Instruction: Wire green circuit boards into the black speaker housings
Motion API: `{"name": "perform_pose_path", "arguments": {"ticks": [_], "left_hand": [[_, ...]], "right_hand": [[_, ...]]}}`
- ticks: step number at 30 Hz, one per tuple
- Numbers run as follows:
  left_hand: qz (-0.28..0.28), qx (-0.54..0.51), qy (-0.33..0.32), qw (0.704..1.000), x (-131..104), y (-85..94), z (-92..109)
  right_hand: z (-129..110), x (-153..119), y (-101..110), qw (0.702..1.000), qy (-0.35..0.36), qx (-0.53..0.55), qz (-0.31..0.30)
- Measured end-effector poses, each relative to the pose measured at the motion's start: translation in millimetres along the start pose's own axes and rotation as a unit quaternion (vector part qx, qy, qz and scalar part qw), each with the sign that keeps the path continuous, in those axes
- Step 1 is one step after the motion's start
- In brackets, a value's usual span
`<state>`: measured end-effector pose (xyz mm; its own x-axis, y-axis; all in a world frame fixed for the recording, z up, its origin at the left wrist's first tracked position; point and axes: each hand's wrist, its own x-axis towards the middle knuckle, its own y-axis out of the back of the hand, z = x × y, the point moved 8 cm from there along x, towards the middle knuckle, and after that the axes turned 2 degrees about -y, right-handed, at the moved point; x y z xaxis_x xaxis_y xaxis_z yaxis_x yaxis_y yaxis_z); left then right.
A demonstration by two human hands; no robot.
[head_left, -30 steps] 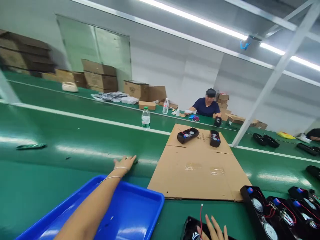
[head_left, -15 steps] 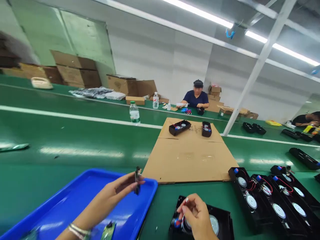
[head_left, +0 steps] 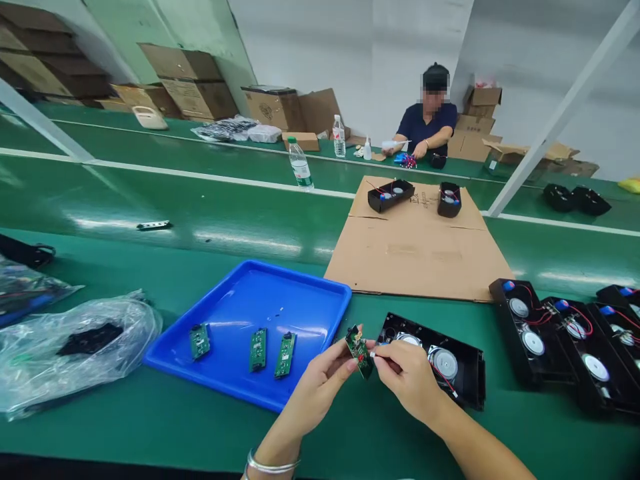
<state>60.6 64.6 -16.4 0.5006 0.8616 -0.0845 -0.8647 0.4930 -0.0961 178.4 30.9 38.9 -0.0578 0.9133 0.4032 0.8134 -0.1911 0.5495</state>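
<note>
Circuit board (head_left: 359, 355) pinched in the left hand (head_left: 317, 387), beside the black speaker case (head_left: 471, 379); right hand (head_left: 413, 373) pinches a white plug (head_left: 373, 355) close by. Looks like connecting; next move calls for careful alignment!

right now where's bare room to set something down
Free: cardboard sheet, this side of its two black housings; tabletop between blue tray and near edge. Crowded: right side, packed with other housings; around the hand-held circuit board.

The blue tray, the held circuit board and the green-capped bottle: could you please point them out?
Blue tray (head_left: 227, 335), head view: bare floor.
Held circuit board (head_left: 357, 347), head view: middle of its face.
Green-capped bottle (head_left: 301, 170), head view: its label.
</note>
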Motion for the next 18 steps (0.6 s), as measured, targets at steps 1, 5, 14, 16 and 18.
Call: {"name": "perform_pose_path", "arguments": {"ticks": [1, 5, 14, 16, 18], "left_hand": [[0.008, -0.001, -0.006, 1.000, 0, 1.2, -1], [0.073, 0.042, -0.049, 0.995, -1, 12.1, -3], [0.168, 0.075, -0.078, 0.980, -9, 14.4, 14], [0.188, 0.088, -0.078, 0.975, -12, 15.3, 15], [0.192, 0.096, -0.078, 0.974, -14, 15.1, 15]], "right_hand": [[0, -1, -1, 1.000, 0.003, 0.004, 0.001], [-2, -1, 1, 1.000, -0.001, 0.021, 0.006], [-4, 4, -4, 0.999, -0.012, -0.011, 0.037], [-6, 4, -6, 0.998, 0.008, -0.031, 0.059], [-8, 3, -7, 0.996, 0.023, -0.049, 0.072]]}}
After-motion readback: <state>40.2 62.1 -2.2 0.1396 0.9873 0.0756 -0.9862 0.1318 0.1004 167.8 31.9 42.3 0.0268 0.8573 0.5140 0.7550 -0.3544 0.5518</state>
